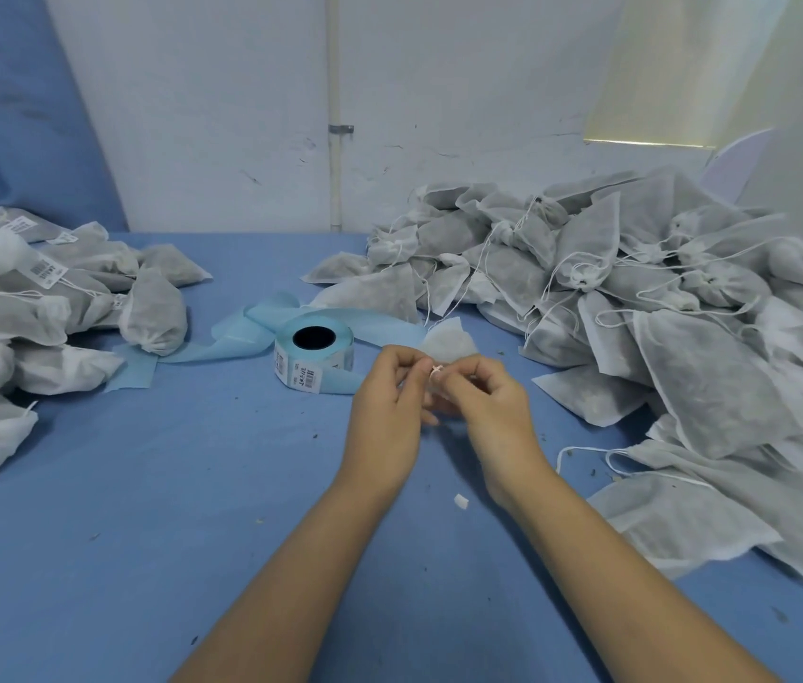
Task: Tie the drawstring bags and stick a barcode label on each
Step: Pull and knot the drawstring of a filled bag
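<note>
On the blue table [167, 485], right of the label roll [313, 354], your left hand [384, 411] and right hand [493, 411] pinched a drawstring [436, 371].

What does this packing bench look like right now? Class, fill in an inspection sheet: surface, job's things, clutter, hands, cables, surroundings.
Surface: blue table cover, flecked with dark crumbs.
Job's things: label roll lies flat, hole up, its blue backing strip trailing behind it; left heap of bags, barcode labels on some; right heap of bags, no labels visible; one bag at the hands.
Clutter: small white scrap near the right wrist.
Hands: left hand and right hand both pinch the drawstring of that bag.
Cables: nothing seen.
Surroundings: white wall with a vertical pipe; blue cloth hanging at left.
</note>
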Available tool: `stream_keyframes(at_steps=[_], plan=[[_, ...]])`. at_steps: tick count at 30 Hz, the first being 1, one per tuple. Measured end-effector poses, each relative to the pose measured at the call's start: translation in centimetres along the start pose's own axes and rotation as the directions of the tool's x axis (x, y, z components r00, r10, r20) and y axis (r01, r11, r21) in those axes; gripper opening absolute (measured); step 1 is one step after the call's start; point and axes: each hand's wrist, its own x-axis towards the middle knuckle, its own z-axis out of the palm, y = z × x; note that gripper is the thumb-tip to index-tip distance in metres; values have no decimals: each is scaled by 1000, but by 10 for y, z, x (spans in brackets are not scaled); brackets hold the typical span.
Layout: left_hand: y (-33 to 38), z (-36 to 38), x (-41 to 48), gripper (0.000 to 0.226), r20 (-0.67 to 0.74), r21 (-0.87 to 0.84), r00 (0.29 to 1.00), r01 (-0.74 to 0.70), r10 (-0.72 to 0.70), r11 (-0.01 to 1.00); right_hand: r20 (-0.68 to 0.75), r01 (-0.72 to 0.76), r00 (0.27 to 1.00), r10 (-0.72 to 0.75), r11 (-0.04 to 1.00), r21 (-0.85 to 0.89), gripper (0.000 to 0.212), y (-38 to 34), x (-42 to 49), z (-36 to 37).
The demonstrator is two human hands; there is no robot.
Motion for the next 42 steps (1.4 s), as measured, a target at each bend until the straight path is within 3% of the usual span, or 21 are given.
stream_keyframes(at_steps=[6, 9, 15, 23, 26, 29, 35, 39, 42], plan=[[-4, -7, 2, 12, 70, 104, 997, -53, 46, 993, 131, -235, 971, 198, 878, 417, 22, -3, 4, -3], [-4, -10, 2, 12, 79, 125, 996, -58, 49, 990, 169, -283, 959, 228, 804, 524, 17, -4, 6, -5], [-2, -13, 2, 13, 95, 160, 994, -76, 61, 984, 159, -279, 960, 229, 782, 557, 21, -4, 8, -6], [-1, -17, 4, 15, 111, 178, 993, -70, 51, 982, 197, -312, 949, 246, 641, 701, 21, -9, 11, -12], [-4, -17, 3, 18, 120, 271, 992, -68, 36, 960, 207, -317, 948, 244, 642, 698, 20, -6, 12, -14], [-8, -15, 0, 26, 98, 438, 987, -156, 126, 885, 258, -345, 939, 228, 636, 691, 18, -5, 10, -13], [-5, -6, 2, 43, -41, 501, 938, -279, 344, 819, 368, -395, 912, 180, 623, 675, 11, -4, 6, -10], [-1, -5, 0, 65, -33, 447, 882, -407, 470, 796, 379, -397, 912, 159, 584, 708, 10, -7, 5, -13], [2, -4, 0, 55, -76, 406, 879, -405, 472, 819, 405, -405, 907, 118, 513, 757, 29, -6, 6, -18]])
